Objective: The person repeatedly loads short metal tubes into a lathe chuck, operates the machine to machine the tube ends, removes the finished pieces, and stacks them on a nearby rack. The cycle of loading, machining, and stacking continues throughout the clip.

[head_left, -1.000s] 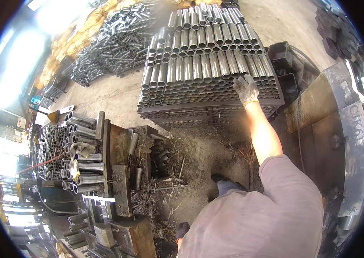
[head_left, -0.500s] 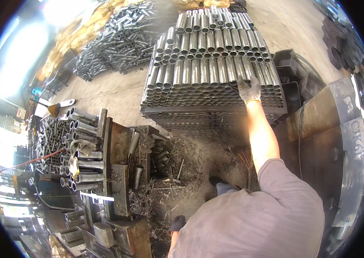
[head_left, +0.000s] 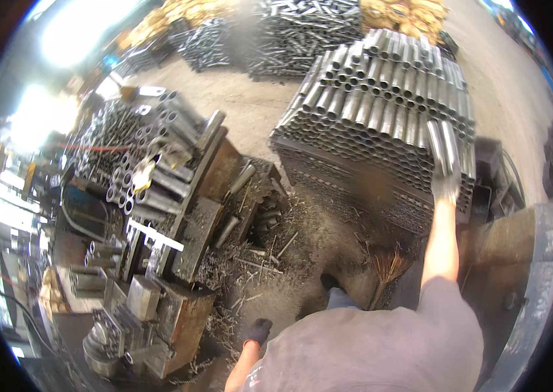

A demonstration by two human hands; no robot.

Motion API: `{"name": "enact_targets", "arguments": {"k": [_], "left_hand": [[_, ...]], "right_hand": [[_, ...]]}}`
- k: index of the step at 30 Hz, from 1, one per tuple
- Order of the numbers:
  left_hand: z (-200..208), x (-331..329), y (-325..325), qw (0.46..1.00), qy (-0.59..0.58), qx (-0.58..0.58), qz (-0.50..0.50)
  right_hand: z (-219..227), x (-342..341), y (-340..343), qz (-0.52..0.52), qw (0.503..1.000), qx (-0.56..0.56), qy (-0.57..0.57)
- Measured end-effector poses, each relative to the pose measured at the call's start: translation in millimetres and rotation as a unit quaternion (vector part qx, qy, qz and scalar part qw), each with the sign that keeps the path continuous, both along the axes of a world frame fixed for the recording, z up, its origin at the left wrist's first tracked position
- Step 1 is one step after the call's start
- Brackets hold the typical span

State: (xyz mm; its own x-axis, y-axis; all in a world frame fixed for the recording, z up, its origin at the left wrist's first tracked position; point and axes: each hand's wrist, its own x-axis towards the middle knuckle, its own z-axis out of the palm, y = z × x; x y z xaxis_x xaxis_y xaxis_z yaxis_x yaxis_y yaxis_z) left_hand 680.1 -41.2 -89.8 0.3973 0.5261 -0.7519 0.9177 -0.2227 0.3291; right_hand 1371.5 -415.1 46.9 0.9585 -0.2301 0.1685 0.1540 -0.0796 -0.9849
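Note:
My right hand (head_left: 446, 185), in a grey work glove, is closed around the near ends of two shiny metal tubes (head_left: 450, 147). They tilt up over the right front part of a large stack of similar tubes (head_left: 368, 111) in a dark metal crate (head_left: 328, 175). My left hand (head_left: 259, 331), in a dark glove with an orange cuff, hangs low over the floor beside the machine bench. Nothing shows in it, but its fingers blend into one dark shape.
Left of me stands a worn metal bench (head_left: 191, 242) with more tubes (head_left: 159, 196) piled behind it. Metal shavings (head_left: 250, 281) litter the floor. A straw broom (head_left: 384, 277) lies near my feet. On the right rises a large metal panel (head_left: 498, 245); piles of small metal parts (head_left: 302, 39) stand far back.
My right hand, earlier at the tube ends in the stack, now grips two tubes lifted off it. The view has turned left, so the crate appears farther right.

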Motion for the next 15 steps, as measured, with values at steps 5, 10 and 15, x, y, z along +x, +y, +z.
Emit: {"name": "enact_targets", "arguments": {"k": [5,10,15], "left_hand": [[31,-7,-7,0.992,-0.055,-0.042,0.104],[70,-30,1,0.974,-0.196,-0.004,0.113],[141,-108,10,0.942,-0.254,0.211,0.069]], "right_hand": [[7,-172,34,0.200,0.958,0.049,0.199],[7,-347,201,0.523,0.795,-0.248,0.184],[24,-555,340,0.783,0.376,-0.436,-0.235]]}}
